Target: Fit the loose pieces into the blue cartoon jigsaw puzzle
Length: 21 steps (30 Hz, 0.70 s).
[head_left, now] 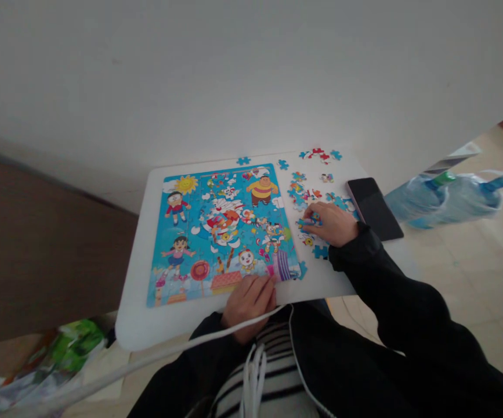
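A cartoon jigsaw puzzle (194, 232) on a blue board lies on a small white table, with some loose pieces heaped over its middle. Among loose pieces to the right of the board, my right hand (333, 224) is closed in a pinch on a blue puzzle piece (307, 222). My left hand (250, 299) rests against the board's lower edge, its fingers curled close together. Whatever lies under those fingers is hidden. Close by the right wrist is a separate blue piece (320, 252).
A dark phone (373, 208) lies at the table's right side. More pieces (316, 154) are scattered along the back of the white table (136, 273), against the wall. Large water bottles (447, 197) stand on the floor to the right. A white cable (181, 347) crosses in front.
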Available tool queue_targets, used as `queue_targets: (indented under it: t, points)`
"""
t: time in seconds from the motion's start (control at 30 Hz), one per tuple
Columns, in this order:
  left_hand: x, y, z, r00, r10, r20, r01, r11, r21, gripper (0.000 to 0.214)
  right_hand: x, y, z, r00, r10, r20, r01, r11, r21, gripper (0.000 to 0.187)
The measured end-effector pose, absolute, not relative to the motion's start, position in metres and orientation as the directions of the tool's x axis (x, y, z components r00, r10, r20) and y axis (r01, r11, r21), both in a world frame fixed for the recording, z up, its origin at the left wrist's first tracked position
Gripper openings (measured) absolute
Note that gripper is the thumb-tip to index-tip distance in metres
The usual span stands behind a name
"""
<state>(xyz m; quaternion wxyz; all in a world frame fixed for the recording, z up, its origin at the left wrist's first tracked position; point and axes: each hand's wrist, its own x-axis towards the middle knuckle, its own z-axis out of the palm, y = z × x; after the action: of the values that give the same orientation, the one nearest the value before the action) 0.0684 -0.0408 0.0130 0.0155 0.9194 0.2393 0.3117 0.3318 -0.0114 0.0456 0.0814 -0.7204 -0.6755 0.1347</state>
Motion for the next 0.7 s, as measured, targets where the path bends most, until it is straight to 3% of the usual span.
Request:
queue_targets:
  t: [0.17,0.37,0.57,0.7]
  points:
    - [0.056,-0.042,0.012,0.676,0.473,0.565,0.452,-0.872,0.188,0.016,0.328,-0.020,0.052,0.131,0.991,-0.012,0.875,-0.122,-0.468,0.012]
    - [0.051,-0.045,0.010,0.688,0.489,0.537,0.445,-0.868,0.221,0.018,0.306,-0.043,0.062,0.147,0.989,-0.003,0.636,-0.097,-0.766,0.026]
    - [0.051,-0.047,0.008,0.691,0.460,0.557,0.413,-0.884,0.218,0.020,0.273,-0.057,0.050,0.136,0.985,-0.105,0.503,-0.160,-0.849,0.024]
    - [0.048,-0.045,0.009,0.659,0.482,0.577,0.435,-0.870,0.231,0.021,0.252,-0.058,0.041,0.114,0.991,-0.075,0.487,-0.122,-0.865,0.018]
